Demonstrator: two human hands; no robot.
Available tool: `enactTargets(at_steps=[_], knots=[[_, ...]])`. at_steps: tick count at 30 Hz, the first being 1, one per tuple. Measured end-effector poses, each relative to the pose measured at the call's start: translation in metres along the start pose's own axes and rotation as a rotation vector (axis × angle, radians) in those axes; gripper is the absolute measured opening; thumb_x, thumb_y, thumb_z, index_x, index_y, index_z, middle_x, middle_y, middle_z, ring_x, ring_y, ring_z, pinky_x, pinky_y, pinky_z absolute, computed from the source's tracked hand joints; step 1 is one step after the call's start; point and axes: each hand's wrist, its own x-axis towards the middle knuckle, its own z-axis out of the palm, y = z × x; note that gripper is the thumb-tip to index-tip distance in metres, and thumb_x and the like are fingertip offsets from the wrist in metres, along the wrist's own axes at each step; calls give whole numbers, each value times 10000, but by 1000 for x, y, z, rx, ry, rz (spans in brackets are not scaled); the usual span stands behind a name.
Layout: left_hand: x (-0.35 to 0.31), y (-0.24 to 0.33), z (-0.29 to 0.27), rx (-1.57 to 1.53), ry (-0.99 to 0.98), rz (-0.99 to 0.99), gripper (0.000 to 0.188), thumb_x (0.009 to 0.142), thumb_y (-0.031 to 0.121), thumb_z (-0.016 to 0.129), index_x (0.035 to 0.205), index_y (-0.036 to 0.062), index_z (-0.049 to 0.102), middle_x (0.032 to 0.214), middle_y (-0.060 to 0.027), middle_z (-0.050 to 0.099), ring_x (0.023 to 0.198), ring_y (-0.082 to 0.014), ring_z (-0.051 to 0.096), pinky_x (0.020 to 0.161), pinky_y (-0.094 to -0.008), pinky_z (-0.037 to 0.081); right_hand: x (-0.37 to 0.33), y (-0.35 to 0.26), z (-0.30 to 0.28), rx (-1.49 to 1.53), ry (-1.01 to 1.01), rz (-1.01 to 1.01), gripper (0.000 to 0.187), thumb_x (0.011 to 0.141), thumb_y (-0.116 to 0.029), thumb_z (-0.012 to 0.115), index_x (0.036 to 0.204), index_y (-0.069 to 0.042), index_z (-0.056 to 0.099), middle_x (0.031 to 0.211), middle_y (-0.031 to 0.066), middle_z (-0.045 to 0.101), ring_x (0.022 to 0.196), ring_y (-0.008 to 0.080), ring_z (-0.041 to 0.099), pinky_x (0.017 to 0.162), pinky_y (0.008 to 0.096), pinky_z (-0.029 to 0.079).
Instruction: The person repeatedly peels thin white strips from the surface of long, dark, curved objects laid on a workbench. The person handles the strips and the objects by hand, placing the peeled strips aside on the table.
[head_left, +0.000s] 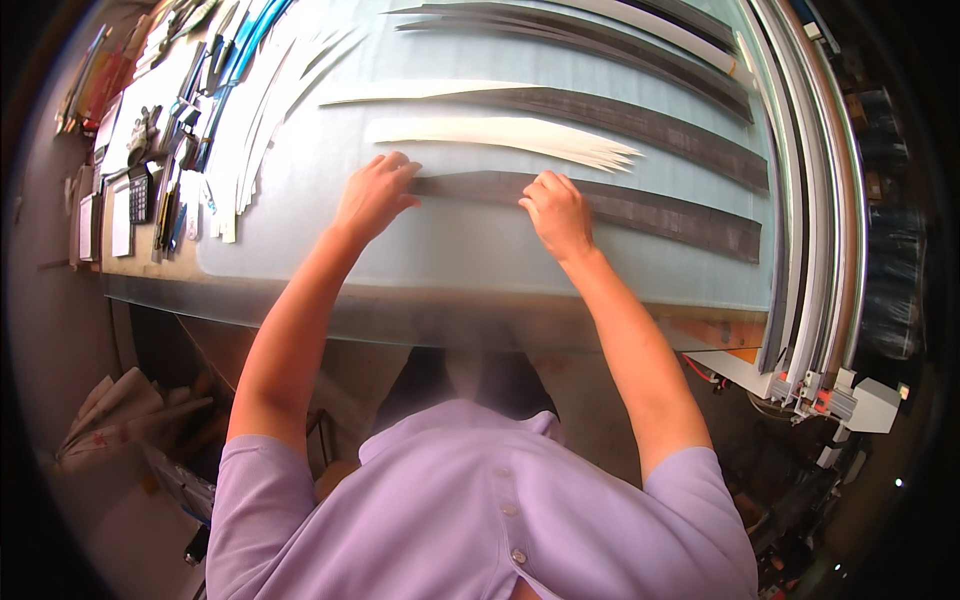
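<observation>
A long dark strip [670,215] of thin sheet material lies across the pale worktable [290,235], narrowing toward its left end. At that narrow end is my left hand [376,195], thumb apart from the fingers, touching or just beside the strip. My right hand [562,215] is closed, with curled fingers on the strip near its middle. Just beyond the hands lies a stack of white pointed strips [490,133], fanned at the right end. A second dark strip [640,125] with a white piece along its left part is farther away.
More dark strips [600,42] lie at the far side. Thin white strips [250,150], a calculator [140,195] and several tools crowd the table's left. Along the right edge runs a metal rail [815,200] with a white machine housing [872,405]. Bundled sacks [130,410] sit below left.
</observation>
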Motion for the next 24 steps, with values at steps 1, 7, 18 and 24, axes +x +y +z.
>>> enactTargets(at_steps=[1, 7, 18, 24], knots=[[-8, -4, 1, -8, 69, -53, 526, 751, 153, 853, 1238, 92, 666, 1170, -69, 636, 1067, -289, 606, 874, -409, 524, 4, -14, 7, -15, 19, 39, 183, 762, -124, 793, 773, -71, 617, 853, 59, 606, 842, 280, 617, 714, 407, 552], [-60, -9, 17, -135, 520, -480, 717, 769, 136, 862, 1411, 63, 551, 1310, -169, 574, 1197, -357, 546, 1018, -429, 462, 43, -85, 63, 242, -12, -16, 230, 732, -128, 830, 780, -57, 617, 899, 75, 611, 916, 285, 610, 776, 424, 536], [-88, -9, 42, -187, 648, -534, 547, 864, 145, 775, 1361, 30, 577, 1323, -172, 568, 1236, -364, 537, 1057, -443, 443, 60, -91, 75, 213, 44, 126, 106, 808, -99, 754, 762, -53, 671, 849, 112, 622, 853, 322, 627, 754, 460, 521], [-90, -11, 38, -184, 654, -499, 537, 847, 116, 775, 1338, 30, 576, 1306, -163, 578, 1217, -365, 544, 1044, -454, 441, 71, -100, 68, 265, 139, 376, 181, 791, -46, 730, 703, -27, 572, 794, 125, 611, 799, 350, 619, 710, 465, 489]])
